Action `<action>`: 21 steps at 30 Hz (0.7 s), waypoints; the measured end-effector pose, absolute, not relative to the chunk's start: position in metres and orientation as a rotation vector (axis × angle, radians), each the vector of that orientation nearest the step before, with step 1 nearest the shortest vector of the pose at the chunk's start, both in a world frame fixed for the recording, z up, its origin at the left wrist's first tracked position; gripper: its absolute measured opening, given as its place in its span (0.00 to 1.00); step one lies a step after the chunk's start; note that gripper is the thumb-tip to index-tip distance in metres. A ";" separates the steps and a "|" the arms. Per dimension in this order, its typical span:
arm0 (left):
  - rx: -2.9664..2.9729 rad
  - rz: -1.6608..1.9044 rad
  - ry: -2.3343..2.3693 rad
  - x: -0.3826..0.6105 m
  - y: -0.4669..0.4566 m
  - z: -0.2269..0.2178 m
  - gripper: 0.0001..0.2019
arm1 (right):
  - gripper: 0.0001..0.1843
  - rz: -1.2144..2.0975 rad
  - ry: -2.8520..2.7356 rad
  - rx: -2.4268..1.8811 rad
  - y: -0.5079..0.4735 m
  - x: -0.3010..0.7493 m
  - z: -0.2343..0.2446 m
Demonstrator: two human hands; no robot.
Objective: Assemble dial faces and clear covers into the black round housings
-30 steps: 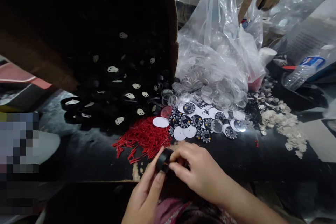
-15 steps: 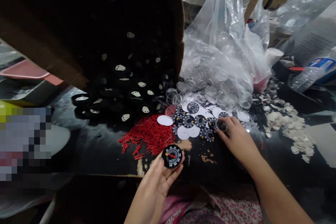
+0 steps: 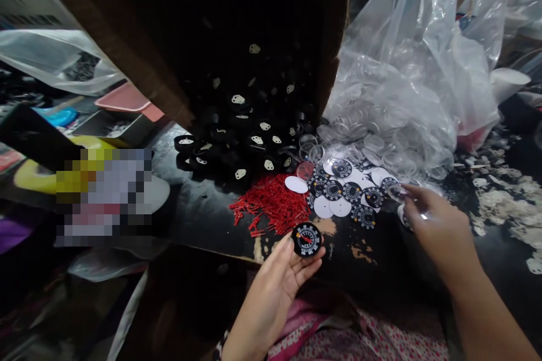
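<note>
Gauge in left hand; face upward

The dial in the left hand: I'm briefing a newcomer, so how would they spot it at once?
Start at the big cardboard box, then drop past the heap of red needles on the dark table to the left hand. The round black dial is held there, facing up. Unlike the loose dials piled nearby, it has a red needle across its face.
</note>
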State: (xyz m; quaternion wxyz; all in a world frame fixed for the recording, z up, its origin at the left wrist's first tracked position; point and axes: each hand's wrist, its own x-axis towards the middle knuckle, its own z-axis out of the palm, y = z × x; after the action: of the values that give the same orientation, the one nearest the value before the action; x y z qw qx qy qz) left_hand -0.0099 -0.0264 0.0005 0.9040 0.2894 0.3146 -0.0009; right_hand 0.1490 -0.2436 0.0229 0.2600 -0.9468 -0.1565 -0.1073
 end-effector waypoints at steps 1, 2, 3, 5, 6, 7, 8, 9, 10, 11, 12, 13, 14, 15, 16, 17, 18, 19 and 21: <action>0.601 -0.014 0.635 -0.010 -0.028 0.001 0.14 | 0.17 -0.286 -0.430 -2.465 -0.234 0.138 0.028; 0.606 -0.028 0.616 -0.010 -0.029 0.001 0.14 | 0.17 -0.210 -0.473 -2.349 -0.223 0.125 0.032; 0.616 -0.040 0.591 -0.010 -0.031 0.001 0.14 | 0.16 -0.033 -0.537 -2.219 -0.210 0.112 0.035; 0.661 -0.047 0.532 -0.010 -0.035 0.001 0.14 | 0.16 0.248 -0.694 -2.022 -0.184 0.089 0.038; 0.699 -0.042 0.510 -0.010 -0.036 0.000 0.14 | 0.16 0.285 -0.738 -1.982 -0.174 0.081 0.038; 0.745 -0.032 0.500 -0.010 -0.036 -0.001 0.15 | 0.17 0.310 -0.783 -1.965 -0.166 0.076 0.037; 0.799 -0.024 0.502 -0.011 -0.036 -0.002 0.17 | 0.18 0.318 -0.816 -1.964 -0.160 0.074 0.036; 0.858 -0.021 0.514 -0.012 -0.035 -0.003 0.18 | 0.18 0.329 -0.840 -1.969 -0.157 0.074 0.036; 0.919 -0.016 0.527 -0.012 -0.034 -0.004 0.19 | 0.17 0.348 -0.854 -1.975 -0.156 0.076 0.036; 0.980 -0.011 0.532 -0.013 -0.033 -0.005 0.20 | 0.15 0.366 -0.852 -1.985 -0.155 0.078 0.036; 1.039 -0.007 0.525 -0.014 -0.032 -0.005 0.20 | 0.13 0.373 -0.839 -2.007 -0.154 0.081 0.036; 1.096 -0.003 0.509 -0.015 -0.032 -0.004 0.21 | 0.13 0.363 -0.825 -2.045 -0.153 0.083 0.036; 1.153 0.000 0.492 -0.015 -0.032 -0.004 0.21 | 0.15 0.331 -0.819 -2.099 -0.151 0.084 0.037; 1.207 0.003 0.477 -0.017 -0.032 -0.002 0.21 | 0.18 0.280 -0.835 -2.158 -0.148 0.084 0.037; 1.256 0.005 0.470 -0.018 -0.033 0.000 0.20 | 0.20 0.214 -0.869 -2.209 -0.145 0.083 0.036; 1.297 0.005 0.468 -0.020 -0.034 0.002 0.20 | 0.22 0.137 -0.915 -2.240 -0.141 0.081 0.036; 1.325 0.011 0.466 -0.022 -0.034 0.004 0.19 | 0.22 0.056 -0.963 -2.247 -0.138 0.079 0.035; 1.338 0.019 0.466 -0.024 -0.034 0.006 0.19 | 0.22 -0.019 -1.001 -2.234 -0.134 0.077 0.034; 1.328 0.036 0.473 -0.029 -0.033 0.010 0.17 | 0.22 -0.118 -1.053 -2.178 -0.127 0.075 0.031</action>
State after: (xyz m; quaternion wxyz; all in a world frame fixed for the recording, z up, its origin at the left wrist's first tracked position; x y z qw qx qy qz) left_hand -0.0288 -0.0327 0.0104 0.7614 0.6105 0.2174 0.0167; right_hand 0.0748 -0.1269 0.0314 0.3520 -0.8418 -0.4068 -0.0458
